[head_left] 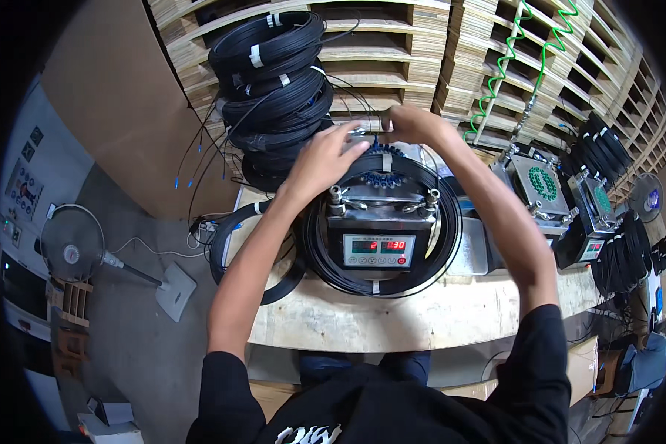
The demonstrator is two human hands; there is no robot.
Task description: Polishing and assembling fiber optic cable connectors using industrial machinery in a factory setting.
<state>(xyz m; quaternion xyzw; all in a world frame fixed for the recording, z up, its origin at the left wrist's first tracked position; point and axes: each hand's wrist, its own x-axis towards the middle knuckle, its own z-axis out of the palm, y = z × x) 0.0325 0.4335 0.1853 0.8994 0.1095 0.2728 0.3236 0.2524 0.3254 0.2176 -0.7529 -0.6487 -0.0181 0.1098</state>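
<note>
A box-shaped heating unit (380, 250) with a lit red display stands on the bench before me, with a loop of black cable (320, 255) around it. Metal corner knobs (432, 197) rise from its top plate, and small blue connectors (383, 179) are ringed there. At the unit's far side, my left hand (324, 157) has thumb and fingers around a silver knob (359, 132). Beside it on the right, my right hand (416, 126) is closed with its fingers curled down. Whatever it grips is hidden.
A tall stack of black cable coils (274, 96) stands back left. Two similar units (542, 185) with green connectors sit to the right on the wooden bench (362, 325). Pallets (377, 52) rise behind; green coiled hoses (499, 70) hang there. A fan (70, 244) stands left.
</note>
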